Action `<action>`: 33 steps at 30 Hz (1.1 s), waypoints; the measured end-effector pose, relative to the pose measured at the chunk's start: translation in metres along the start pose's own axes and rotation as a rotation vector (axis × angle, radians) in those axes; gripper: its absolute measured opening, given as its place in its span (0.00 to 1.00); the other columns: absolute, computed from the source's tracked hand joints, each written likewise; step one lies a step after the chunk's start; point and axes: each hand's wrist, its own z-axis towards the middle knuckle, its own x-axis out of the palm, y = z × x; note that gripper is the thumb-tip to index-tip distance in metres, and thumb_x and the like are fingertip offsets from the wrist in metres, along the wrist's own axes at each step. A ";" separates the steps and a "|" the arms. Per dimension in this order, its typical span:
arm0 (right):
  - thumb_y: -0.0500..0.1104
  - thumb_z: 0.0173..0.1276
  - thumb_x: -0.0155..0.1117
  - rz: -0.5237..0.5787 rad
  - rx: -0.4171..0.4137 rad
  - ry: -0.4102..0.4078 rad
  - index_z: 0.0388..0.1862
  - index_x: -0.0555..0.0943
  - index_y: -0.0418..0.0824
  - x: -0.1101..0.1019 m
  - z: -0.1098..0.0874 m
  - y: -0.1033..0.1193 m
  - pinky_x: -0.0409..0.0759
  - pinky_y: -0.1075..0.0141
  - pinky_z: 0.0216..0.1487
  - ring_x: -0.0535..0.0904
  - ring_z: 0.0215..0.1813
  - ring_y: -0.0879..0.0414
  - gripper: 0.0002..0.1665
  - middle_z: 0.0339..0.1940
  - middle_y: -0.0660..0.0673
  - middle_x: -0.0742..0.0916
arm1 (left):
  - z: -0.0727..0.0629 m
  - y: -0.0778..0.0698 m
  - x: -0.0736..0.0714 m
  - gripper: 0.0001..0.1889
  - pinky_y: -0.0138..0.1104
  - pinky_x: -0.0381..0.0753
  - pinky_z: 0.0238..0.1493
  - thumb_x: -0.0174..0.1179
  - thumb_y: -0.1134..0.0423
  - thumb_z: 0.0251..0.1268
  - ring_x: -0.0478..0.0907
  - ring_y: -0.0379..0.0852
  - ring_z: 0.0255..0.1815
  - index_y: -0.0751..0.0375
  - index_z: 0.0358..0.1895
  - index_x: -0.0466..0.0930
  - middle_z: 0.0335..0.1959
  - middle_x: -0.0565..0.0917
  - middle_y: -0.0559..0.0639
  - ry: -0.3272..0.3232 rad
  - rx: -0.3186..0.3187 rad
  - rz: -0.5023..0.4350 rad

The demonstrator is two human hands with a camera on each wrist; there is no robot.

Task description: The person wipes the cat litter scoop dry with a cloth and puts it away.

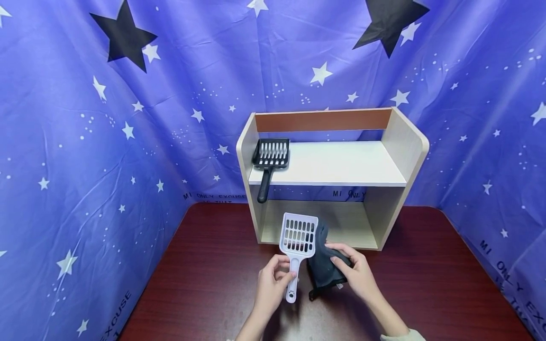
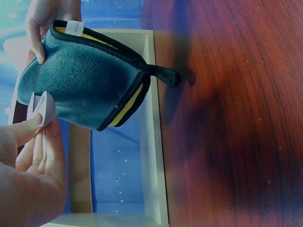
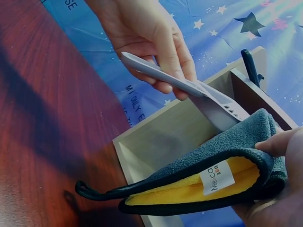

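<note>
My left hand (image 1: 269,286) pinches the handle of a white litter scoop (image 1: 297,255), its slotted head tilted up and its handle end marked with a dark paw print. Beside it, my right hand (image 1: 361,277) grips a folded dark grey-green cleaning cloth (image 1: 326,270) close to the scoop head's right edge. The right wrist view shows the cloth's yellow inner side (image 3: 244,172), a white tag (image 3: 217,178) and a black hanging loop (image 3: 87,191). Both things are held up above the table, in front of the shelf.
A small wooden shelf unit (image 1: 341,163) stands at the back of the dark red table (image 1: 204,270). On the left of its upper board lies a black litter scoop (image 1: 265,184), handle jutting over the front edge. A blue star-print curtain (image 1: 179,94) hangs behind and at both sides.
</note>
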 end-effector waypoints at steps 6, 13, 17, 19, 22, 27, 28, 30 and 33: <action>0.28 0.71 0.57 0.012 -0.032 0.023 0.54 0.79 0.27 0.003 -0.003 -0.004 0.85 0.72 0.39 0.85 0.46 0.69 0.14 0.50 0.64 0.87 | 0.005 -0.001 0.000 0.15 0.29 0.85 0.32 0.67 0.75 0.57 0.87 0.43 0.27 0.67 0.47 0.79 0.39 0.87 0.66 -0.012 0.016 0.004; 0.27 0.69 0.58 -0.006 -0.050 0.031 0.52 0.80 0.27 0.013 -0.009 -0.006 0.85 0.73 0.40 0.85 0.45 0.69 0.14 0.47 0.60 0.89 | 0.008 0.001 0.004 0.14 0.26 0.83 0.31 0.68 0.76 0.56 0.86 0.43 0.26 0.66 0.46 0.80 0.38 0.87 0.62 -0.062 0.006 0.004; 0.27 0.69 0.58 -0.013 -0.051 0.059 0.52 0.80 0.29 0.019 -0.014 -0.009 0.86 0.68 0.36 0.86 0.39 0.65 0.14 0.43 0.43 0.91 | 0.009 -0.002 0.010 0.13 0.25 0.83 0.33 0.69 0.75 0.55 0.85 0.37 0.27 0.64 0.43 0.81 0.36 0.88 0.60 -0.073 0.009 0.051; 0.27 0.69 0.58 -0.017 -0.048 0.071 0.52 0.80 0.30 0.022 -0.016 -0.010 0.86 0.67 0.35 0.87 0.37 0.63 0.14 0.41 0.36 0.90 | 0.011 -0.004 0.012 0.12 0.25 0.83 0.34 0.69 0.75 0.54 0.83 0.35 0.27 0.63 0.42 0.82 0.36 0.88 0.59 -0.070 0.025 0.097; 0.28 0.70 0.58 -0.043 -0.053 0.092 0.53 0.81 0.32 0.024 -0.019 -0.011 0.86 0.66 0.37 0.87 0.39 0.63 0.14 0.43 0.35 0.89 | 0.012 -0.006 0.014 0.12 0.25 0.83 0.35 0.70 0.75 0.54 0.82 0.33 0.27 0.62 0.41 0.82 0.35 0.88 0.57 -0.072 0.043 0.159; 0.29 0.69 0.59 -0.084 -0.054 0.081 0.52 0.82 0.35 0.018 -0.023 -0.011 0.84 0.72 0.42 0.85 0.44 0.68 0.14 0.46 0.51 0.90 | 0.012 -0.009 0.011 0.13 0.25 0.83 0.33 0.70 0.75 0.53 0.83 0.34 0.27 0.61 0.41 0.82 0.35 0.88 0.56 -0.098 0.046 0.171; 0.29 0.69 0.59 -0.089 -0.056 0.076 0.53 0.82 0.35 0.016 -0.023 -0.010 0.83 0.73 0.43 0.84 0.45 0.69 0.15 0.47 0.53 0.90 | 0.012 -0.010 0.010 0.13 0.25 0.83 0.33 0.70 0.75 0.53 0.83 0.34 0.27 0.61 0.41 0.82 0.35 0.88 0.56 -0.102 0.048 0.165; 0.28 0.69 0.59 -0.084 -0.057 0.072 0.53 0.82 0.34 0.010 -0.024 -0.010 0.83 0.74 0.43 0.84 0.47 0.70 0.15 0.48 0.55 0.90 | 0.013 -0.011 0.008 0.13 0.26 0.83 0.34 0.70 0.75 0.53 0.83 0.35 0.27 0.61 0.41 0.82 0.35 0.88 0.56 -0.114 0.051 0.154; 0.29 0.71 0.58 -0.064 -0.037 0.069 0.55 0.80 0.31 -0.001 -0.026 -0.009 0.85 0.71 0.40 0.85 0.44 0.67 0.15 0.48 0.56 0.90 | 0.015 -0.014 0.005 0.13 0.27 0.83 0.34 0.70 0.75 0.53 0.83 0.34 0.28 0.61 0.42 0.83 0.36 0.88 0.56 -0.115 0.070 0.131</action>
